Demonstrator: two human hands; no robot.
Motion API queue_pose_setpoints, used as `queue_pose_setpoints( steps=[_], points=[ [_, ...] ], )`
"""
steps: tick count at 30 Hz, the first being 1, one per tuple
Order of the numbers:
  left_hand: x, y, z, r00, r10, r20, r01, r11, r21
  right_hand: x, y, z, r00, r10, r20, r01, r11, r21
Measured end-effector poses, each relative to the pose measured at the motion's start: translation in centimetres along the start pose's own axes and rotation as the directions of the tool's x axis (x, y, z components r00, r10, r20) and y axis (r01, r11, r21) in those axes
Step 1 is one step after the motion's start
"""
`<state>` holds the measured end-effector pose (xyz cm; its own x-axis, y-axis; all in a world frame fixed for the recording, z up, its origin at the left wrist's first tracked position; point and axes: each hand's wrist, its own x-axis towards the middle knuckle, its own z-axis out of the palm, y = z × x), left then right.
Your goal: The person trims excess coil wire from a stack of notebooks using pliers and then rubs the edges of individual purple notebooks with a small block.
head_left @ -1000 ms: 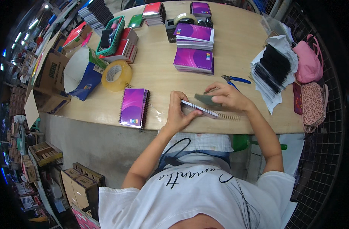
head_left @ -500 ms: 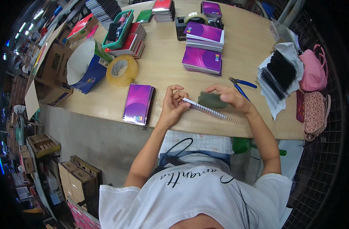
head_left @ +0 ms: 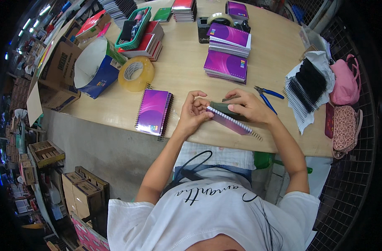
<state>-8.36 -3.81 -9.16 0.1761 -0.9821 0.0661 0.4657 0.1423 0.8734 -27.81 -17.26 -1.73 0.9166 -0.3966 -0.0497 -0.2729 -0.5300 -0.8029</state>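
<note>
My left hand (head_left: 194, 112) pinches one end of a small spiral notebook (head_left: 231, 124), held on edge over the front of the table. Its white, coil-threaded spine faces up, with purple cover on the near side and dark green on the far side. At the far right end of the spine, a length of spiral coil (head_left: 256, 136) sticks out past the pages. My right hand (head_left: 251, 105) is closed with its fingertips against the dark green side. A finished-looking purple spiral notebook (head_left: 152, 111) lies left of my hands, coil ends protruding.
Purple notebook stacks (head_left: 225, 67) stand ahead. Blue-handled pliers (head_left: 267, 98) and black coils on paper (head_left: 310, 85) lie right, near pouches (head_left: 344, 127). To the left are a tape roll (head_left: 136, 74), a blue bin (head_left: 99, 79) and a green basket (head_left: 134, 29). A tape dispenser (head_left: 203, 31) stands behind.
My right hand has moved left and its fingers have closed in on the dark green side. The notebook has tilted, so more of its purple cover shows. The view has shifted slightly.
</note>
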Motion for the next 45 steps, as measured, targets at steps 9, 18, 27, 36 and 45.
queue_pose_setpoints(
  steps=[9, 18, 27, 36, 45],
  points=[
    [-0.4, 0.0, 0.1, 1.0, 0.006, -0.013, -0.006, 0.999, 0.037, 0.4, 0.9, -0.1, 1.0, 0.026, 0.011, -0.028, 0.914, 0.405],
    [-1.3, 1.6, 1.4, 0.996, 0.069, -0.05, -0.074, 0.991, -0.11, -2.7, 3.7, -1.5, 0.939, -0.053, -0.341, -0.069, 0.94, -0.335],
    [-2.3, 3.6, 3.7, 0.989, 0.046, -0.143, -0.037, 0.997, 0.065, -7.1, 9.7, -1.0, 0.733, -0.11, -0.671, -0.364, 0.77, -0.524],
    [-2.8, 5.8, 5.1, 0.99, -0.035, -0.138, 0.071, 0.961, 0.266, -3.8, -6.6, -2.1, 0.736, -0.659, -0.155, 0.187, 0.419, -0.889],
    [-2.8, 6.6, 5.6, 0.986, -0.07, -0.152, 0.117, 0.939, 0.324, -2.8, -6.9, -1.7, 0.675, -0.736, 0.045, 0.25, 0.171, -0.953]
  ],
)
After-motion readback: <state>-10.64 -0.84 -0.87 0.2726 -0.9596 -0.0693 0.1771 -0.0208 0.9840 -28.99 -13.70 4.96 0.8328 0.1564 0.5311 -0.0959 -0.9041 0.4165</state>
